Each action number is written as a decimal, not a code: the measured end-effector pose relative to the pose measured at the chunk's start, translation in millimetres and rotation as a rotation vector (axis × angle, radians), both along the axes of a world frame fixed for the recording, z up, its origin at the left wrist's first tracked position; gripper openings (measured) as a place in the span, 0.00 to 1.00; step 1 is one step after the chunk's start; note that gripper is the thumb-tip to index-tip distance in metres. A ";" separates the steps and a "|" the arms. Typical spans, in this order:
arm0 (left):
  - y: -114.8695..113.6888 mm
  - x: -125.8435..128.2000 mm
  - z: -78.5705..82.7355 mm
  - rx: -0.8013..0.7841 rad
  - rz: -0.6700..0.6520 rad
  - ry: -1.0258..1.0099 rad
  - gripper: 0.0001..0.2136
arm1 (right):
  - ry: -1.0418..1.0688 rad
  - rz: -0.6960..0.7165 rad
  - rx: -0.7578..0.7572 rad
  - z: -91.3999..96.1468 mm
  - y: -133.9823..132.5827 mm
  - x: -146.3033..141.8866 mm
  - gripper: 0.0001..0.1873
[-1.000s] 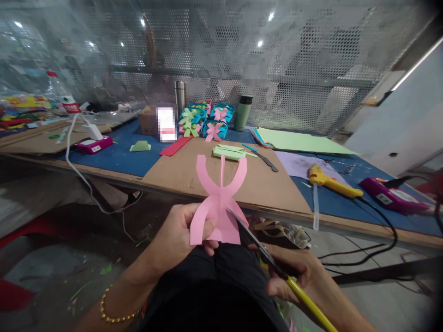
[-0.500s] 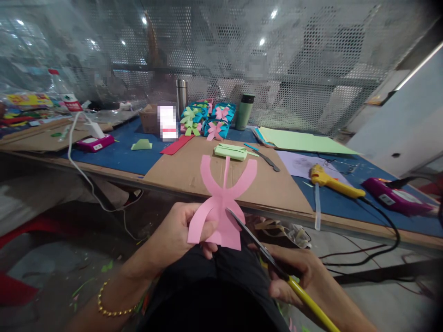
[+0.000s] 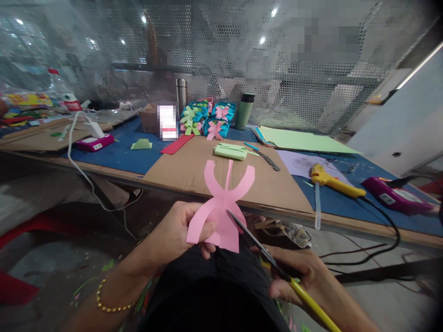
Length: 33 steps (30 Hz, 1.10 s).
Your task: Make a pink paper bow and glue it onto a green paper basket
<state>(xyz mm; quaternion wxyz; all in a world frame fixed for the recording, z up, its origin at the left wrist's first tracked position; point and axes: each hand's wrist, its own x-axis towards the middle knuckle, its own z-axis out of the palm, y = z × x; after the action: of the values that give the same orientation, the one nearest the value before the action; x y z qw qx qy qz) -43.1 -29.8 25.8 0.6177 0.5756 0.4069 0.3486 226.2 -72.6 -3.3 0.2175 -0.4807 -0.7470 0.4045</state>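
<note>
My left hand (image 3: 176,235) pinches a pink paper cut-out (image 3: 221,207) with curved petal-like strips, held upright over my lap in front of the table edge. My right hand (image 3: 297,274) is closed on yellow-handled scissors (image 3: 263,251). Their dark blades point up and left, with the tip inside the right side of the pink paper's middle. A gold bracelet circles my left wrist.
A brown cardboard sheet (image 3: 194,170) lies on the blue table (image 3: 117,157). On them sit a folded green paper (image 3: 230,151), a craft knife (image 3: 265,159), a yellow glue gun (image 3: 334,182), finished paper flowers (image 3: 207,120), two flasks, green sheets (image 3: 297,140) and magenta devices with cables.
The pink paper has tilted and shifted slightly lower and right in my left hand; its strips spread differently. The scissors stay in about the same spot at the paper's middle.
</note>
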 end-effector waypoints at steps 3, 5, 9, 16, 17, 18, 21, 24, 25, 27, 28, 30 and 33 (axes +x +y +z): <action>0.7 -1.4 0.5 0.003 -0.023 0.003 0.09 | -0.001 -0.001 -0.001 1.8 -0.2 -0.8 0.32; 1.1 -2.2 -0.5 0.004 -0.035 0.005 0.10 | 0.022 -0.008 0.005 3.3 -1.2 -2.2 0.31; 1.4 -2.9 -3.5 0.006 -0.065 0.025 0.11 | 0.079 -0.013 0.018 7.3 -3.5 -4.9 0.33; -0.1 -2.4 0.1 -0.013 -0.124 0.043 0.10 | 0.052 -0.004 -0.021 11.0 -3.8 -3.7 0.33; -0.3 -2.7 0.5 -0.013 -0.122 0.048 0.10 | 0.044 0.000 -0.033 10.4 -3.6 -3.1 0.32; -0.4 -3.0 0.5 -0.014 -0.120 0.055 0.10 | 0.038 0.006 -0.043 9.6 -3.4 -2.4 0.31; -0.4 -4.2 -0.4 -0.026 -0.120 0.066 0.09 | 0.046 0.027 -0.058 6.5 -2.8 0.2 0.31; -0.2 -4.6 -0.6 -0.065 -0.120 0.039 0.10 | 0.068 0.054 -0.071 3.6 -2.8 3.3 0.33; -0.2 -4.5 -0.5 -0.080 -0.121 0.024 0.10 | 0.074 0.060 -0.082 2.8 -2.9 4.2 0.34; -0.3 -4.0 -0.3 -0.103 -0.126 -0.010 0.12 | 0.088 0.073 -0.101 1.3 -3.4 5.0 0.36; -0.4 -3.6 -0.4 -0.107 -0.127 -0.028 0.12 | 0.097 0.074 -0.110 0.6 -3.6 5.1 0.37; -0.5 -2.9 -1.4 -0.107 -0.133 -0.052 0.13 | 0.114 0.061 -0.122 -0.6 -4.0 4.5 0.37; -0.5 -2.2 -4.7 -0.113 -0.141 -0.064 0.14 | 0.124 0.047 -0.123 -2.2 -4.3 3.4 0.35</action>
<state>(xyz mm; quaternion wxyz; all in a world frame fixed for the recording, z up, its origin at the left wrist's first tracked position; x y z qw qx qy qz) -45.4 -30.2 21.1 0.6848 0.5556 0.3646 0.2991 229.6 -76.9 -5.5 0.2238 -0.4494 -0.7170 0.4837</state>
